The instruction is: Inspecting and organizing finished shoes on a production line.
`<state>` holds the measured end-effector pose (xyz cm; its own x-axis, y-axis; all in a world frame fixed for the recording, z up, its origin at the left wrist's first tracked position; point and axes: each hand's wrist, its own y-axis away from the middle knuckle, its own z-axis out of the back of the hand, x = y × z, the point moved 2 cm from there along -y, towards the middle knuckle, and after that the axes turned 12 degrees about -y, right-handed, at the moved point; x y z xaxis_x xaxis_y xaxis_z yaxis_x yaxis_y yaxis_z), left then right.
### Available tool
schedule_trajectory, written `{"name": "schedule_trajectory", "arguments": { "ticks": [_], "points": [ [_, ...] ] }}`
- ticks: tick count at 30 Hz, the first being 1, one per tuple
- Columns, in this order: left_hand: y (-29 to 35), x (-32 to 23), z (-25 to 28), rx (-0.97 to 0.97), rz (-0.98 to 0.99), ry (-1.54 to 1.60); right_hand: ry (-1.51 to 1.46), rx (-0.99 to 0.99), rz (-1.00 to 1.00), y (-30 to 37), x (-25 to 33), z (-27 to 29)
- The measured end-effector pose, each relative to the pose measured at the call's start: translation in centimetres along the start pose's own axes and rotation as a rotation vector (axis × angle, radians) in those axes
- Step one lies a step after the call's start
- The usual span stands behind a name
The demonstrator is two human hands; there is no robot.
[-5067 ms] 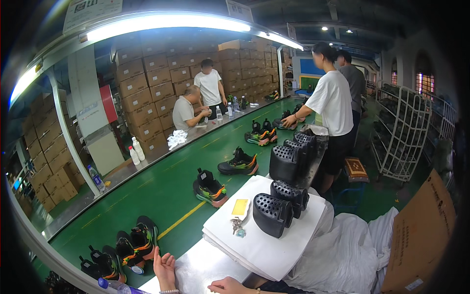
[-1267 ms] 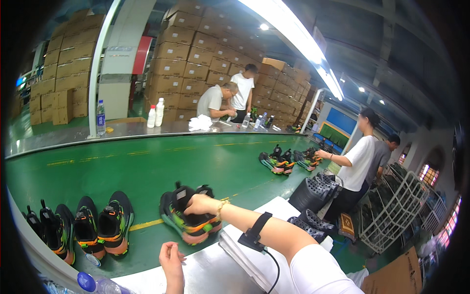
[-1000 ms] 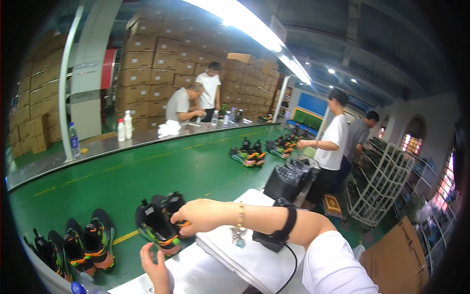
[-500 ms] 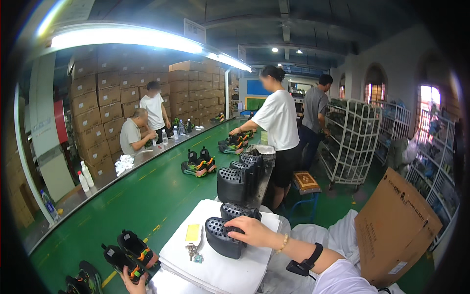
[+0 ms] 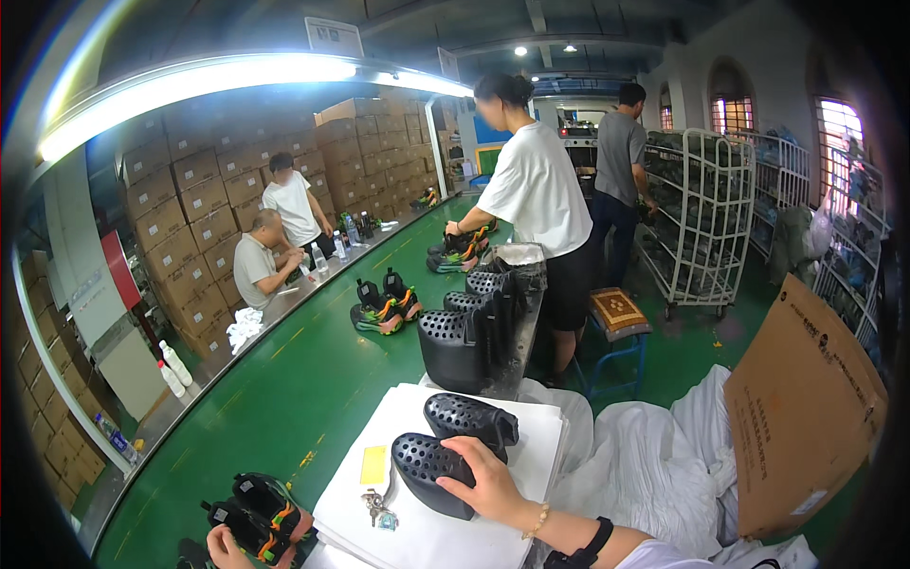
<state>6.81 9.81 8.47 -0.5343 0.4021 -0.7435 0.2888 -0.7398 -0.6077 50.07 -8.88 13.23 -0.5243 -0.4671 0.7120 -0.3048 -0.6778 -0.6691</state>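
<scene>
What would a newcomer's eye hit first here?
Probably the long, bright tube light across the upper left, above the green work surface running from lower left toward the back. Next, near bottom centre, the right hand on the nearer black perforated block atop white sheets, with the left hand at dark, orange-trimmed shoes lower left. Stacked cardboard boxes fill the left background.

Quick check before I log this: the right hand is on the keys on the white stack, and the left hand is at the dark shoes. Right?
Not quite. The head view shows the right hand on a black perforated form, not the keys, on the white stack; the left hand is at the dark shoes.
</scene>
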Motion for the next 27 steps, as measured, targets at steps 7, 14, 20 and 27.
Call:
{"name": "schedule_trajectory", "arguments": {
  "ticks": [7, 14, 20, 27],
  "points": [
    [-5.4, 11.4, -3.6, 0.839, -0.088, -1.296, -0.051, -0.04, 0.006, 0.4, -0.1, -0.2],
    [-3.2, 8.4, -6.2, 1.032, -0.165, -1.196, -0.071, -0.072, 0.024, 1.3, -1.0, 0.1],
    [-2.7, 7.8, -5.2, 1.123, -0.195, -1.233, -0.105, -0.059, 0.057, 1.4, -0.8, 0.1],
    [-2.7, 4.9, -4.9, 1.22, -0.185, -1.249, -0.053, -0.048, 0.043, 1.0, -0.5, 0.5]
  ]
}}
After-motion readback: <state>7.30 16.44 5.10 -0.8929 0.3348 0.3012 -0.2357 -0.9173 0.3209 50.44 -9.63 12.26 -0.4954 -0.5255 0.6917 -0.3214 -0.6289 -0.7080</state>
